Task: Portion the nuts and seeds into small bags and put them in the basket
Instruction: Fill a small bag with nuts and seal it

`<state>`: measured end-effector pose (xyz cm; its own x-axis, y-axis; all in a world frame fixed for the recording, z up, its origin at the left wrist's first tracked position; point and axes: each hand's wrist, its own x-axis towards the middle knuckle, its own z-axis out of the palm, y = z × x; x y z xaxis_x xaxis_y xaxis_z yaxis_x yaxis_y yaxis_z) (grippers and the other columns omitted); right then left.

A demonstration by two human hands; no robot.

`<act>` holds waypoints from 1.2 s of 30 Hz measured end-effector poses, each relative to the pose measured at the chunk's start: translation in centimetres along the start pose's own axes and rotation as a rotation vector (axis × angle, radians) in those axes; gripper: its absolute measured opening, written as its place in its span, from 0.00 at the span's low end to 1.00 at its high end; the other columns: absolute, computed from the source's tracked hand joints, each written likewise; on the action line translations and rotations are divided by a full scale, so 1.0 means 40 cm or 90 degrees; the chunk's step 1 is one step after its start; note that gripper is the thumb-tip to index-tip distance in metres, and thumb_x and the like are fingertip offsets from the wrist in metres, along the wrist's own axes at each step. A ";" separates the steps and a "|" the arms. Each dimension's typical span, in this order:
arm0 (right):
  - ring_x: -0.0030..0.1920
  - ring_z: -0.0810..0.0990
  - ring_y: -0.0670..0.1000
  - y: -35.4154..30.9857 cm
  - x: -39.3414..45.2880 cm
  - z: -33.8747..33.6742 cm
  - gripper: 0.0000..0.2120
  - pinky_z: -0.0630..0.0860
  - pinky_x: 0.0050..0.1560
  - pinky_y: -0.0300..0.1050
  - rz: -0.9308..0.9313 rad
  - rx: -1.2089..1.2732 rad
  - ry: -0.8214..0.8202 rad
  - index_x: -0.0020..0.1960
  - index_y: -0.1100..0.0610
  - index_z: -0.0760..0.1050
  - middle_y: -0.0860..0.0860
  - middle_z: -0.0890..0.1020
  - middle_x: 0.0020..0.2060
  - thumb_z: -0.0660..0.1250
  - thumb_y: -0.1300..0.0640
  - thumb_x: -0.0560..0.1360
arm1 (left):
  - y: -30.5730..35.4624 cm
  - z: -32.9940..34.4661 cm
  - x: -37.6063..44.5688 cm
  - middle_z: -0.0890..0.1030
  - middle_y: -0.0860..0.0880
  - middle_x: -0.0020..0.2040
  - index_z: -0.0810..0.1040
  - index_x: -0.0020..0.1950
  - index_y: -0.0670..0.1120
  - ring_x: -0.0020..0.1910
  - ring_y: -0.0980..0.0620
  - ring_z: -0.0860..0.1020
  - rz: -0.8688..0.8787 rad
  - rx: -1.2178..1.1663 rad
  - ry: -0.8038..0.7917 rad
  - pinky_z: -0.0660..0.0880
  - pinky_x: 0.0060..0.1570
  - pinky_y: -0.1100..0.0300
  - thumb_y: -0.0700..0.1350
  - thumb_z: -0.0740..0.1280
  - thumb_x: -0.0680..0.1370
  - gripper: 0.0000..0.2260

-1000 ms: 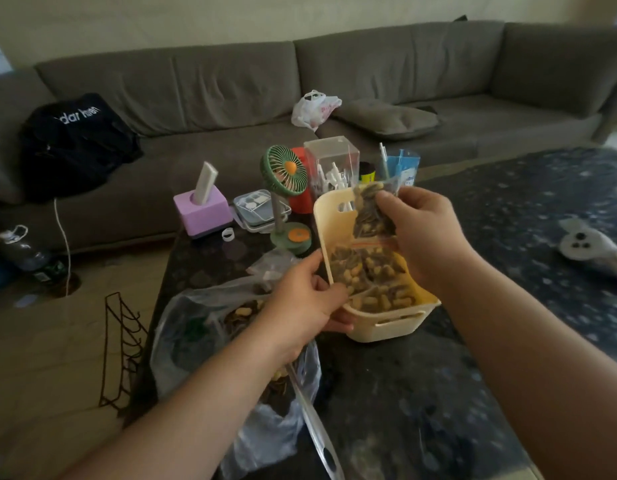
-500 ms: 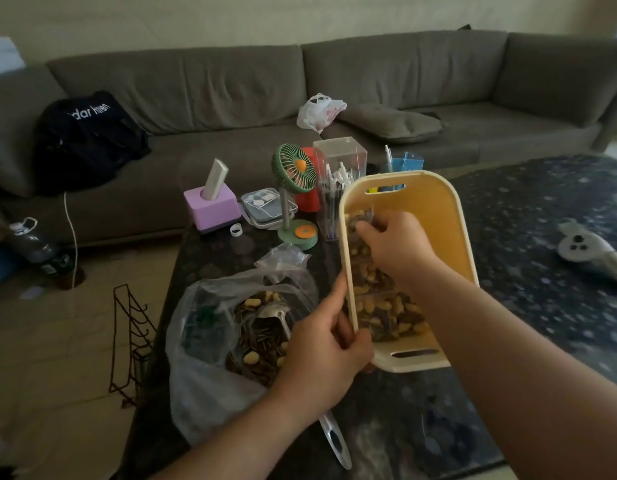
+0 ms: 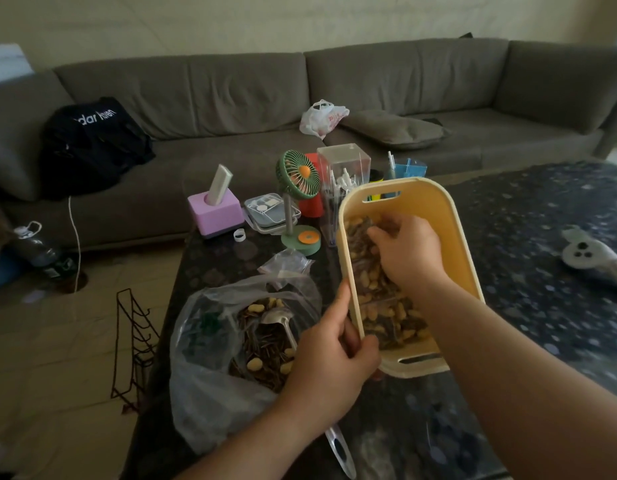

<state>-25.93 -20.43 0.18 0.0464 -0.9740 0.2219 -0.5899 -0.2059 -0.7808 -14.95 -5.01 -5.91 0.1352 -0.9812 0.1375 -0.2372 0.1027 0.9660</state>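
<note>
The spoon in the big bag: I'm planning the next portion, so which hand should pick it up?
Left, probably. The left hand grips the basket rim right beside the spoon in the big bag. The right hand is inside the basket, on the small bags.

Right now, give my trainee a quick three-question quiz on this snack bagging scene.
1. True or false: the basket lies flat on the table.
2. Which hand grips the basket's rim?
3. Where is the spoon: A) in the basket, B) in the big plastic bag, C) on the sofa?

Key:
1. False, it is tilted up.
2. The left hand; the right hand reaches among the small bags inside.
3. B.
</note>
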 end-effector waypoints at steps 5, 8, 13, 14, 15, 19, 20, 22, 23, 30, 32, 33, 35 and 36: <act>0.53 0.81 0.53 0.020 -0.020 0.014 0.17 0.80 0.53 0.46 -0.356 -0.255 0.007 0.65 0.55 0.82 0.51 0.80 0.59 0.69 0.66 0.79 | -0.015 -0.003 0.018 0.75 0.48 0.35 0.54 0.86 0.62 0.35 0.50 0.79 -0.021 0.026 0.005 0.86 0.45 0.49 0.42 0.71 0.82 0.39; 0.55 0.81 0.58 0.053 -0.017 0.046 0.18 0.82 0.57 0.55 -0.406 -0.302 -0.044 0.65 0.57 0.82 0.54 0.78 0.60 0.72 0.67 0.76 | -0.003 0.000 0.009 0.74 0.52 0.33 0.54 0.85 0.63 0.33 0.56 0.77 -0.009 0.037 -0.005 0.83 0.43 0.62 0.41 0.70 0.82 0.39; 0.57 0.80 0.58 0.063 -0.013 0.062 0.20 0.81 0.60 0.53 -0.382 -0.256 -0.029 0.67 0.61 0.80 0.56 0.78 0.61 0.72 0.68 0.76 | 0.014 -0.009 0.007 0.75 0.49 0.35 0.53 0.80 0.65 0.33 0.58 0.76 0.011 0.076 -0.006 0.78 0.41 0.70 0.39 0.70 0.82 0.38; 0.57 0.80 0.57 0.063 -0.014 0.063 0.19 0.81 0.59 0.52 -0.388 -0.247 -0.023 0.67 0.61 0.81 0.56 0.78 0.61 0.72 0.68 0.76 | 0.011 -0.015 0.011 0.75 0.47 0.36 0.53 0.80 0.66 0.33 0.58 0.76 0.010 0.080 -0.006 0.78 0.41 0.69 0.40 0.70 0.82 0.38; 0.56 0.80 0.57 0.063 -0.015 0.064 0.18 0.81 0.58 0.51 -0.388 -0.241 -0.015 0.66 0.61 0.81 0.56 0.79 0.60 0.73 0.68 0.76 | 0.009 -0.020 0.015 0.76 0.46 0.37 0.53 0.81 0.66 0.34 0.58 0.76 0.011 0.090 -0.006 0.78 0.41 0.68 0.41 0.71 0.82 0.38; 0.59 0.81 0.58 0.065 -0.017 0.059 0.18 0.79 0.63 0.50 -0.346 -0.239 -0.012 0.65 0.61 0.82 0.56 0.81 0.61 0.72 0.68 0.77 | 0.008 -0.023 0.019 0.75 0.52 0.34 0.54 0.81 0.65 0.34 0.59 0.76 0.020 0.099 -0.009 0.78 0.42 0.67 0.41 0.70 0.82 0.37; 0.62 0.81 0.57 0.061 -0.015 0.056 0.18 0.76 0.66 0.49 -0.335 -0.230 -0.025 0.66 0.61 0.82 0.56 0.81 0.63 0.71 0.68 0.77 | 0.009 -0.022 0.021 0.75 0.52 0.34 0.55 0.82 0.64 0.34 0.58 0.77 0.016 0.093 -0.004 0.79 0.43 0.67 0.41 0.70 0.82 0.36; 0.65 0.79 0.55 0.045 -0.011 0.045 0.17 0.71 0.70 0.45 -0.306 -0.210 -0.053 0.66 0.59 0.82 0.54 0.82 0.65 0.68 0.67 0.78 | 0.008 -0.020 0.029 0.74 0.52 0.34 0.56 0.84 0.63 0.35 0.53 0.80 0.000 0.078 0.003 0.83 0.45 0.62 0.41 0.70 0.83 0.36; 0.65 0.80 0.53 0.035 -0.012 0.038 0.16 0.70 0.69 0.42 -0.288 -0.198 -0.061 0.66 0.58 0.82 0.53 0.83 0.64 0.67 0.65 0.80 | 0.007 -0.019 0.035 0.74 0.52 0.35 0.57 0.85 0.61 0.37 0.50 0.82 -0.009 0.077 0.005 0.84 0.46 0.58 0.41 0.70 0.83 0.36; 0.47 0.82 0.39 -0.017 -0.053 0.000 0.10 0.77 0.49 0.38 -0.089 0.044 -0.146 0.60 0.46 0.84 0.37 0.84 0.45 0.66 0.49 0.83 | 0.060 -0.033 0.096 0.81 0.39 0.43 0.73 0.67 0.67 0.39 0.47 0.88 -0.082 0.025 -0.025 0.87 0.44 0.51 0.41 0.69 0.84 0.21; 0.48 0.82 0.40 -0.026 -0.061 -0.004 0.10 0.78 0.50 0.41 -0.068 0.067 -0.173 0.61 0.45 0.83 0.37 0.83 0.46 0.66 0.47 0.82 | 0.065 -0.042 0.125 0.84 0.44 0.43 0.76 0.61 0.63 0.40 0.46 0.88 -0.127 -0.016 -0.028 0.87 0.46 0.47 0.42 0.69 0.85 0.14; 0.49 0.82 0.41 -0.029 -0.063 -0.005 0.11 0.78 0.51 0.42 -0.068 0.053 -0.186 0.62 0.45 0.83 0.38 0.84 0.48 0.66 0.48 0.82 | 0.064 -0.044 0.139 0.85 0.47 0.41 0.77 0.60 0.60 0.40 0.45 0.88 -0.146 -0.046 -0.030 0.87 0.47 0.46 0.43 0.69 0.85 0.11; 0.52 0.82 0.44 -0.034 -0.063 -0.006 0.13 0.78 0.53 0.43 -0.084 -0.014 -0.211 0.65 0.45 0.82 0.42 0.85 0.53 0.66 0.50 0.83 | 0.062 -0.045 0.159 0.85 0.49 0.38 0.79 0.63 0.53 0.39 0.45 0.87 -0.173 -0.106 -0.033 0.87 0.48 0.45 0.42 0.67 0.86 0.09; 0.53 0.82 0.46 -0.036 -0.063 -0.007 0.14 0.78 0.55 0.44 -0.098 -0.057 -0.219 0.66 0.45 0.81 0.44 0.86 0.55 0.65 0.50 0.83 | 0.061 -0.046 0.167 0.85 0.49 0.38 0.79 0.65 0.51 0.39 0.46 0.87 -0.184 -0.128 -0.036 0.87 0.48 0.46 0.41 0.66 0.86 0.09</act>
<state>-25.43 -17.66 0.90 0.3982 -0.9105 0.1114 -0.6225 -0.3574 -0.6962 -12.87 -11.00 -2.24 0.1135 -0.9814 -0.1546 -0.0018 -0.1558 0.9878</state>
